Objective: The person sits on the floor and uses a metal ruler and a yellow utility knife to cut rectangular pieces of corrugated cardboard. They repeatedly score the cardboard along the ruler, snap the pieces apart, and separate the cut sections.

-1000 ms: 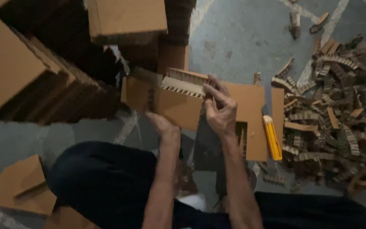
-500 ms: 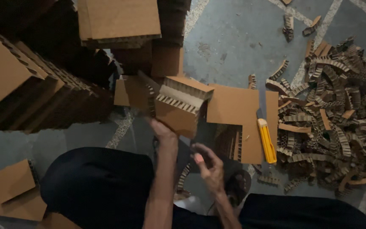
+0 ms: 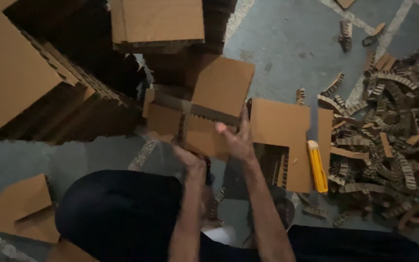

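Your right hand (image 3: 238,140): fingers spread, palm laid against the right edge of the honeycomb cardboard panel (image 3: 204,109), thumb pointing left across its face. Your left hand (image 3: 190,157): closed on the panel's lower edge from beneath; the fingers are hidden behind the board, so the exact grip cannot be told.

Honeycomb cardboard panel: held tilted above the floor, straight ahead of your knees, brown face toward you, with a dark strip of exposed cells crossing it. Its far edge touches or nearly touches the cardboard stack (image 3: 156,24) beyond it; which of the two cannot be told.

Cut cardboard sheet (image 3: 280,123): flat on the floor, just right of the panel, with a rectangular notch open in its near edge. The panel's right corner overlaps this sheet's left edge.

Yellow utility knife (image 3: 317,166): lying on the right margin of the cut sheet, well right of the panel, blade end pointing away from you.

Pile of cardboard offcuts (image 3: 389,136): ragged strips heaped right of the knife, well apart from the panel, reaching to the picture's edge.

Leaning cardboard boards (image 3: 30,82): crowded close on the panel's left.

Grey concrete floor (image 3: 292,53): bare patch beyond the panel to the upper right, and a smaller one at its lower left.

Loose cardboard piece (image 3: 23,208): on the floor far lower left of the panel, beside your dark-clad knee.
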